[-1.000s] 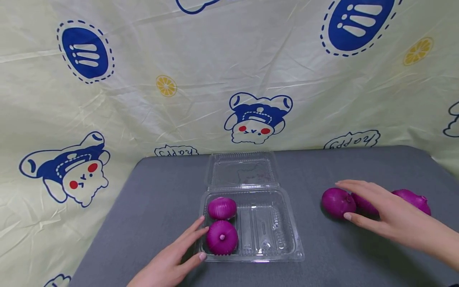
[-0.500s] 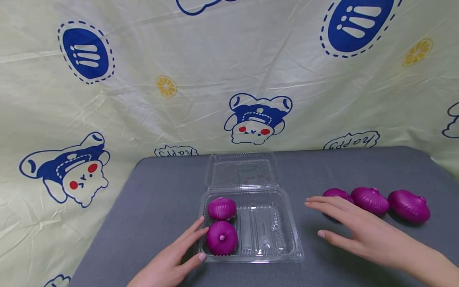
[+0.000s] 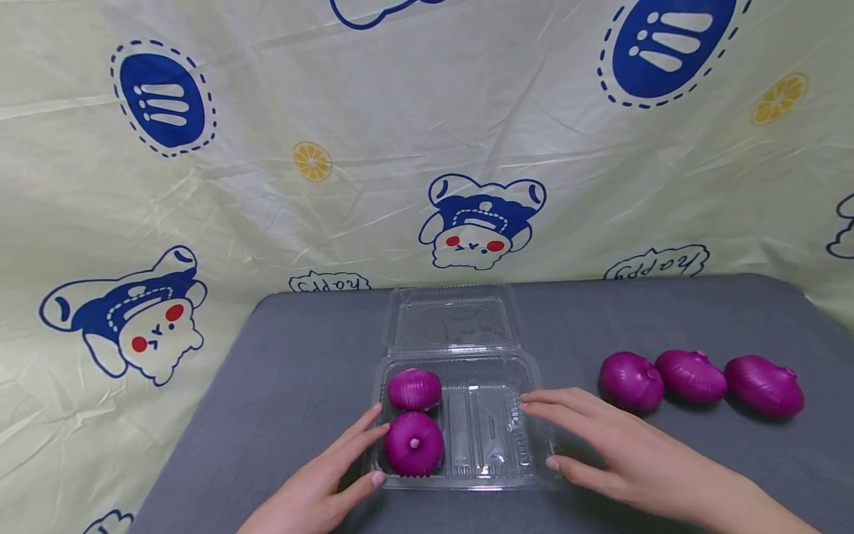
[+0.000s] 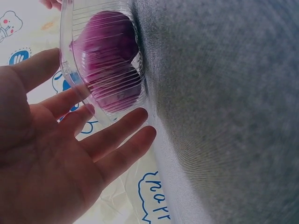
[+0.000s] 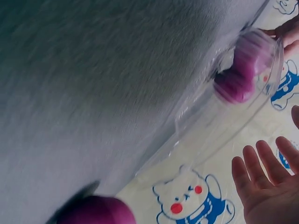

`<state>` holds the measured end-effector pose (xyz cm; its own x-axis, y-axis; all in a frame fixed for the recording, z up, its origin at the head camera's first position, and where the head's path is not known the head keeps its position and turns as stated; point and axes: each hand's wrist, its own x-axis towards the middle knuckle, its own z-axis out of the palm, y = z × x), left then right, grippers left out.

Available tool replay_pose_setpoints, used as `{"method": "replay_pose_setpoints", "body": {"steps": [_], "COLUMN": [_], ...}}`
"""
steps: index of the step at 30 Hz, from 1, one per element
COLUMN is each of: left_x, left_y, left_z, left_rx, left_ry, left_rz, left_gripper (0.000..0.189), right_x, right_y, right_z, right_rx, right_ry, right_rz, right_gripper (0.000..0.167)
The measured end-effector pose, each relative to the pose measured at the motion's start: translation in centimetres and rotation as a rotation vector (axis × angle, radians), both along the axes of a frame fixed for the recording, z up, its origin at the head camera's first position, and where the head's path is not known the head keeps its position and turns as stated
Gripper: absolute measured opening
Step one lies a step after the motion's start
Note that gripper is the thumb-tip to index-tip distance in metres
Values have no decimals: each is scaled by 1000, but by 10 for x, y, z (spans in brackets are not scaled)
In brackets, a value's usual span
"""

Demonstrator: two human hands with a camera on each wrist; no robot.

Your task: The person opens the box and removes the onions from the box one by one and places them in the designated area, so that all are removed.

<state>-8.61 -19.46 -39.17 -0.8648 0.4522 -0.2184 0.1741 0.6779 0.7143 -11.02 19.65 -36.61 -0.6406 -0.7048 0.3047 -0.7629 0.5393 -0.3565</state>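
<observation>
Left fingers mostly straight and spread, thumb apart, gripping nothing; tips at the left rim of the clear plastic container, touching it in the left wrist view. Left hand sits at the bottom of the head frame, left of centre. Right hand, lower right of centre: fingers extended, thumb held off, nothing in hold; tips overlap the container's right edge (contact there, can't tell).

Between the hands, container lies at lower centre, its lid folded open behind it toward mid-frame. Inside, along the left side: rear purple onion and front purple onion, one behind the other, the front one with its tip facing the camera.

Further out, right of frame, beyond the right hand: three more onions close together in a row, a left one, a middle one, a right one. All on grey table; printed cloth fills the upper frame. Right wrist view blurred.
</observation>
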Motion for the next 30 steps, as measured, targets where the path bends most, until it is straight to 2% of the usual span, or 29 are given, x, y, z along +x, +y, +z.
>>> {"method": "replay_pose_setpoints", "body": {"steps": [4,10,15,19,21,24,30], "left_x": [0,-1,-1,-1,-2,-2,-2], "left_y": [-1,-1,-1,0,0,0,0], "left_z": [0,-1,-3,-3,-2,-3,-3], "left_rx": [-3,2,-1,4,7,11,9], "left_ry": [21,-10,0,-8,-12,-13,-15], "left_rz": [-10,-9,-18,-11,-11,-15,-13], "left_gripper": [62,62,63,62,62,62,61], "right_x": [2,2,3,3,3,1,-3], "right_y": [-10,-26,-39,-47,-51,-58,-72], "right_z": [-4,-9,-12,-16,-19,-21,-22], "right_rx": [16,18,12,-9,-17,-9,-4], "right_ry": [-85,-241,-345,-375,-352,-359,-315], "right_rz": [25,74,136,187,205,200,204], "right_gripper": [57,52,52,52,52,52,53]}}
